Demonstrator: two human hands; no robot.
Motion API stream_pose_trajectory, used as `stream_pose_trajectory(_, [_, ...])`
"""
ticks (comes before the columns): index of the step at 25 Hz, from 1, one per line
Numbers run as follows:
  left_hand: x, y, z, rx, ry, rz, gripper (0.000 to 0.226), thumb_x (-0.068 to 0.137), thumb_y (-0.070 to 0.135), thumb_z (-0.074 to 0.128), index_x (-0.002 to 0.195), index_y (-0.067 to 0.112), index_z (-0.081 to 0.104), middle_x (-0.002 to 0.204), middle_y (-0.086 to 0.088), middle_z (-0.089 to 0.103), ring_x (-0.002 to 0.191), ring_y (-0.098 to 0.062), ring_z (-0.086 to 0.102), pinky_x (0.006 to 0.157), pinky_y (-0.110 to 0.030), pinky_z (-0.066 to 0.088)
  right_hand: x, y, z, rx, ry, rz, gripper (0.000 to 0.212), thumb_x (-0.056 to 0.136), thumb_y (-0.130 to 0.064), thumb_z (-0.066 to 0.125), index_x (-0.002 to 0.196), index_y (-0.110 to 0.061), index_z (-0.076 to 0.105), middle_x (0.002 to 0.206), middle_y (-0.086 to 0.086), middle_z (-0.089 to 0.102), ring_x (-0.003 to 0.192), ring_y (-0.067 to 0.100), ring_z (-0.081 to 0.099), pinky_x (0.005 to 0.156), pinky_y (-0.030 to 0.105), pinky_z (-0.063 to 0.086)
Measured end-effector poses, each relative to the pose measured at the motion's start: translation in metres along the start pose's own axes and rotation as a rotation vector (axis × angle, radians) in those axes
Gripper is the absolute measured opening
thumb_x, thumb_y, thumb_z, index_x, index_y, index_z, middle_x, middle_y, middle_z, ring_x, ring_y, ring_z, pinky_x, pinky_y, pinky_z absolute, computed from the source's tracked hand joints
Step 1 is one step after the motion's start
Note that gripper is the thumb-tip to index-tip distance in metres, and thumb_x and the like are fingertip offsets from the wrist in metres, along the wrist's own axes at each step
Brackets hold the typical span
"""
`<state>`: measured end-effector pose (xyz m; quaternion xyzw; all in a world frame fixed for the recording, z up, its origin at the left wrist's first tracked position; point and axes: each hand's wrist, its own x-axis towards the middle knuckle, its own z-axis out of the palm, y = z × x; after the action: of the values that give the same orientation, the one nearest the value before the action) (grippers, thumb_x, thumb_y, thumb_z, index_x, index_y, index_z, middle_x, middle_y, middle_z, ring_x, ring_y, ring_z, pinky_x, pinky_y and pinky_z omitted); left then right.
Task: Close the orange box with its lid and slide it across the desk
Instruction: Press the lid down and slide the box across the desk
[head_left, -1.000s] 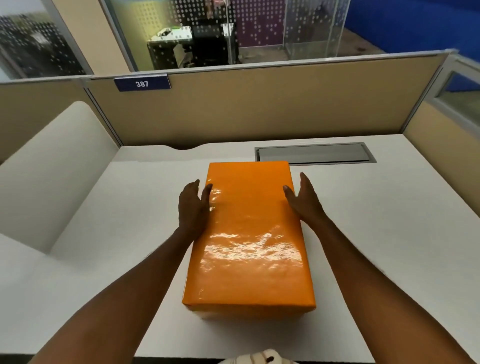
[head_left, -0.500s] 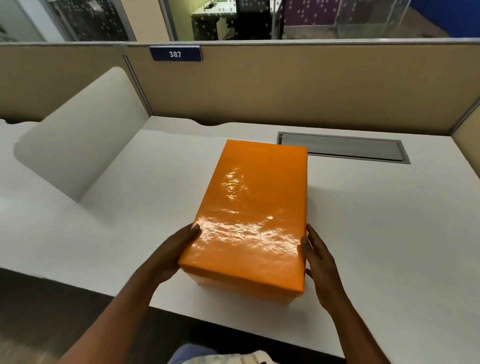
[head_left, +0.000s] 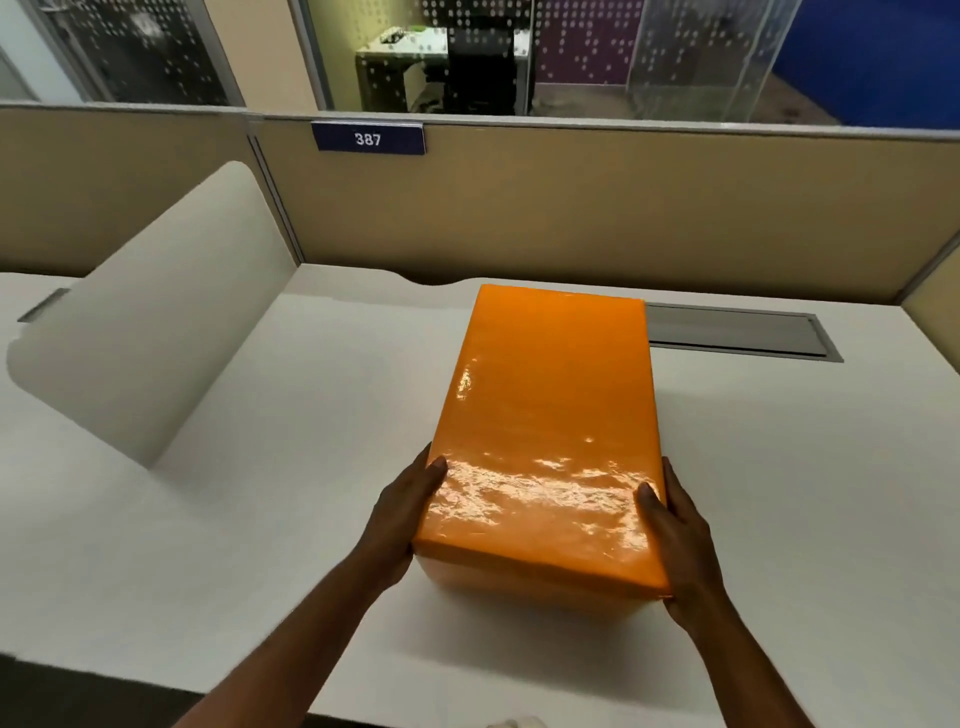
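Observation:
A glossy orange box (head_left: 550, 426) stands on the white desk (head_left: 260, 467) with its lid fitted on top. It runs lengthwise away from me. My left hand (head_left: 402, 512) presses against the box's near left side, thumb on the lid's edge. My right hand (head_left: 675, 535) clasps the near right side, thumb resting on the lid. The box is held between both palms close to its near end.
A grey cable hatch (head_left: 737, 335) is set into the desk behind the box on the right. A white curved divider (head_left: 145, 332) stands at the left. Tan partition walls (head_left: 597, 208) close the back and right, with a blue plate reading 387 (head_left: 368, 138).
Both hands have slid from the box's middle sides to its near end. The box now lies farther from me, nearer the back wall, and has straightened from its earlier tilt.

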<state>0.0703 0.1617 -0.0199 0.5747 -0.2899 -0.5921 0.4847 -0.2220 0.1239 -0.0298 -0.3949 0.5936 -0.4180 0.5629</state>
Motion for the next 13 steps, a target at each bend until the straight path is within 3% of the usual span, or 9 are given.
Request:
stream_pose_trajectory(3, [0.032,0.037,-0.045,0.028,0.032,0.026,0.061,0.083,0.049,0.06,0.141,0.04,0.041,0.128,0.002,0.064,0.106,-0.026,0.068,0.088,-0.047,0.057,0.018,-0.02,0.058,0.008,0.018,-0.041,0.052,0.092,-0.038,0.051,0.141,-0.039,0.034,0.12,-0.006,0.058,0.098,0.022,0.064,0.069,0.035,0.056])
stream_pose_trajectory(5, [0.05,0.059,-0.074,0.037,0.059,0.042,0.056,0.088,0.044,0.06,0.141,0.038,0.042,0.13,0.001,0.062,0.107,-0.026,0.067,0.091,-0.048,0.055,0.03,-0.033,0.095,0.015,0.013,-0.052,0.053,0.091,-0.038,0.052,0.141,-0.038,0.035,0.115,-0.009,0.06,0.095,0.02,0.065,0.065,0.034,0.056])
stream_pose_trajectory(10, [0.091,0.116,-0.167,0.014,0.094,0.075,0.053,0.088,0.042,0.061,0.139,0.036,0.046,0.13,0.002,0.062,0.108,-0.024,0.065,0.08,-0.037,0.058,0.068,-0.058,0.205,0.005,-0.04,-0.077,0.057,0.09,-0.042,0.052,0.144,-0.034,0.032,0.131,0.002,0.054,0.104,0.029,0.061,0.086,0.051,0.054])
stream_pose_trajectory(13, [0.116,0.142,-0.214,0.0,0.122,0.078,0.05,0.088,0.04,0.061,0.136,0.037,0.049,0.124,0.005,0.064,0.104,-0.021,0.066,0.07,-0.031,0.058,0.095,-0.069,0.263,-0.011,-0.076,-0.095,0.058,0.09,-0.044,0.051,0.144,-0.034,0.032,0.135,0.001,0.052,0.107,0.029,0.059,0.089,0.051,0.052])
